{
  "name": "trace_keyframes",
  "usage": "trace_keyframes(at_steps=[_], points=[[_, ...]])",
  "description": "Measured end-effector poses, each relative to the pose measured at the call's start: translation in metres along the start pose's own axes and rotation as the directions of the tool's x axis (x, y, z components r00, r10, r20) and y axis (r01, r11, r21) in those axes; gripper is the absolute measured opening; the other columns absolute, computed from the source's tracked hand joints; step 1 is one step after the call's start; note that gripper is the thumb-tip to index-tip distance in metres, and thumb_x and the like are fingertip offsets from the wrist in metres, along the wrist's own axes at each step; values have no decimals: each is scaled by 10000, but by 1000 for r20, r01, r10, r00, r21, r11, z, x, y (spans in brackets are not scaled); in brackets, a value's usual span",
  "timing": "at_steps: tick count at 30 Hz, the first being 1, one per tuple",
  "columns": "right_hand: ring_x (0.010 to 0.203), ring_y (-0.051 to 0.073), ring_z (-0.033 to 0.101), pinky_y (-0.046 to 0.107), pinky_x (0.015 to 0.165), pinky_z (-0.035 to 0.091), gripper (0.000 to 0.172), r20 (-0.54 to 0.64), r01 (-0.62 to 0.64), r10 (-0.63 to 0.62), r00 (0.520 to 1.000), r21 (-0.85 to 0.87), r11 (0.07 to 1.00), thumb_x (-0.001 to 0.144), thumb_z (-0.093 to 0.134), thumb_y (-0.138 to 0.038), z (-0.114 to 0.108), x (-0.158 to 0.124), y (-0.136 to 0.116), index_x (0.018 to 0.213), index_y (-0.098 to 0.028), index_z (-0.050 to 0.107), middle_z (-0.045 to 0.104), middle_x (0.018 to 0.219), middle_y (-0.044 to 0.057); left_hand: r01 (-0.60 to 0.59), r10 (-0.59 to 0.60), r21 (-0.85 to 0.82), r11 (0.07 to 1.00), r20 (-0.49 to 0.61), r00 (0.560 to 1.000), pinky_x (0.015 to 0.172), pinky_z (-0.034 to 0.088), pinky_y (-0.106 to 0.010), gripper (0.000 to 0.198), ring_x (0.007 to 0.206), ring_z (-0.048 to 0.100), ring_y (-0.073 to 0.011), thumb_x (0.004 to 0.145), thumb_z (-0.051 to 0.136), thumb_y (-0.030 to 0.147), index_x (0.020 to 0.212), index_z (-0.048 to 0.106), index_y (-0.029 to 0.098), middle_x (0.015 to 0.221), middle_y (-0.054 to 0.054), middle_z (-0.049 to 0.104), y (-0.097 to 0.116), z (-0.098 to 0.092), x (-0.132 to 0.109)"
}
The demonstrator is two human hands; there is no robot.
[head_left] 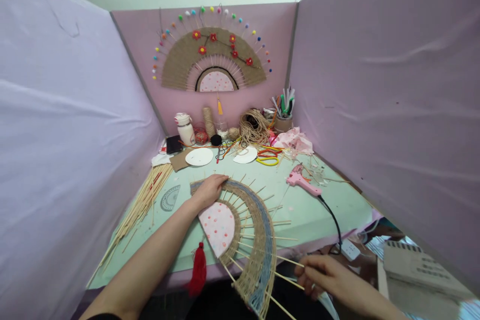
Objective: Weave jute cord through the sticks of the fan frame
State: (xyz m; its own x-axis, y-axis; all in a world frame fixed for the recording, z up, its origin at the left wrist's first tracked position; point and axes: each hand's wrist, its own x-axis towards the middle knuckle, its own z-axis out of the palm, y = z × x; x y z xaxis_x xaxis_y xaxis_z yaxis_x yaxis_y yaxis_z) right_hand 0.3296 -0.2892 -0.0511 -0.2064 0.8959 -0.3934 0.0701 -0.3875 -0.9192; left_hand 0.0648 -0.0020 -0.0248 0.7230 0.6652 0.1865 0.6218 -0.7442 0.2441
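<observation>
A half-round woven fan (pixel 258 240) of tan and blue cord on thin wooden sticks lies at the table's front edge, partly overhanging it. Its centre is a pink dotted half-disc (pixel 218 226), and a red tassel (pixel 197 270) hangs from it. My left hand (pixel 208 191) rests palm-down on the fan's far end, fingers curled over the weave. My right hand (pixel 322 276) is off the table's front right, fingers pinched together at the tips of the protruding sticks, seemingly around a thin strand I cannot make out.
A pink glue gun (pixel 303 182) with a black cord lies to the right. A bundle of wooden sticks (pixel 139 207) lies along the left. White discs, cord, scissors, a bottle and a pen cup crowd the back. A finished fan (pixel 213 57) hangs on the rear panel.
</observation>
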Motion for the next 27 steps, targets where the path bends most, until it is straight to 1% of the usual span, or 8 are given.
trace_keyframes(at_steps=[2, 4, 8, 10, 15, 19, 24, 27], points=[[814, 186, 659, 310, 756, 479, 459, 162, -50, 3, 987, 291, 956, 725, 652, -605, 16, 3, 2, 985, -228, 676, 701, 943, 94, 5, -5, -7, 1000, -3, 1000, 1038, 386, -314, 459, 1134, 558, -186, 817, 388, 83, 1220, 605, 111, 1236, -105, 630, 0, 0, -1], [905, 194, 662, 309, 828, 465, 533, 253, -78, -71, 965, 535, 841, 696, 695, -583, 35, 8, -1, 1084, -220, 647, 686, 1020, 109, 11, -11, -15, 1000, -6, 1000, 1041, 382, -311, 457, 1141, 556, -181, 820, 386, 85, 1220, 605, 119, 1242, -99, 627, 0, -1, -2], [999, 221, 642, 352, 929, 428, 473, 290, -91, -205, 935, 753, 652, 708, 720, -468, 62, 14, -15, 1097, -211, 638, 662, 1096, 115, 22, -23, -37, 999, -15, 1000, 1042, 378, -304, 445, 1151, 551, -181, 832, 377, 100, 1208, 614, 120, 1246, -93, 626, 1, -2, -3], [997, 215, 641, 368, 938, 425, 420, 305, -105, -231, 924, 783, 613, 746, 695, -420, 67, 14, -24, 1106, -216, 631, 655, 1122, 105, 26, -26, -45, 999, -14, 1000, 1041, 379, -308, 443, 1146, 553, -185, 832, 378, 106, 1203, 618, 126, 1239, -90, 631, 1, -3, -4], [1031, 214, 618, 390, 936, 431, 429, 343, -94, -277, 898, 763, 640, 788, 657, -320, 71, 5, -57, 1191, -190, 586, 608, 1218, 112, 68, -69, -112, 991, -6, 998, 1017, 400, -326, 465, 1134, 563, -202, 810, 375, 113, 1205, 620, 127, 1225, -94, 639, -1, -5, -4], [1129, 248, 564, 429, 988, 400, 453, 338, -63, -323, 884, 772, 633, 817, 620, -423, 77, -1, -98, 1194, -174, 584, 555, 1285, 125, 123, -129, -217, 968, -14, 992, 1014, 404, -333, 491, 1120, 576, -207, 773, 375, 114, 1194, 629, 120, 1215, -94, 645, -5, -14, 0], [1262, 298, 445, 466, 1004, 390, 663, 295, 54, -421, 858, 762, 645, 789, 521, -681, 94, 3, -144, 1235, -192, 548, 438, 1396, 128, 114, -135, -372, 921, -30, 990, 1037, 384, -339, 451, 1126, 572, -200, 798, 380, 179, 1160, 646, 142, 1209, -75, 648, -6, -47, 7], [1310, 297, 386, 475, 1032, 369, 639, 220, 184, -501, 837, 749, 637, 763, 532, -704, 109, 16, -163, 1167, -211, 576, 386, 1435, 96, 83, -120, -443, 893, -57, 991, 1042, 379, -362, 410, 1128, 563, -221, 820, 425, 247, 1149, 651, 154, 1200, -70, 648, -4, -71, 8]])
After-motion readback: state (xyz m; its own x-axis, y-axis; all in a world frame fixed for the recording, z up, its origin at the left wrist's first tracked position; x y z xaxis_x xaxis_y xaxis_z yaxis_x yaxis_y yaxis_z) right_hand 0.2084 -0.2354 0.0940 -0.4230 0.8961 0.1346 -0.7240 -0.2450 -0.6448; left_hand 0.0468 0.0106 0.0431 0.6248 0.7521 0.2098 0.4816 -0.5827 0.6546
